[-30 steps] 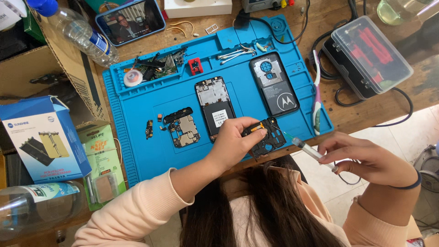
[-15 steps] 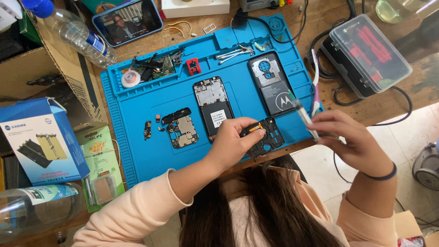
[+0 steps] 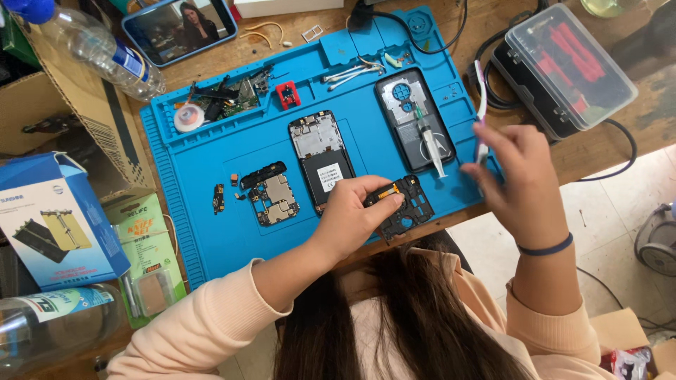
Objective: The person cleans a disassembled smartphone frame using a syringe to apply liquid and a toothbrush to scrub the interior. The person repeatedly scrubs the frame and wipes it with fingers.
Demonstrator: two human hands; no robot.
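Phone repair over blue silicone work mat (image 3: 211, 232).
Left hand (image 3: 352, 218) pinching black plastic phone frame piece (image 3: 405, 204); right hand (image 3: 521, 183), at three o'clock, gripping slim white-handled tool (image 3: 480, 127).

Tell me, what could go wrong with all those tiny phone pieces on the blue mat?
The left hand holds a black frame piece right at the blue mat's near edge, so it might slip off. The right hand reaches over the opened phone back and could bump it. Small loose parts could easily get swept away by a sleeve.
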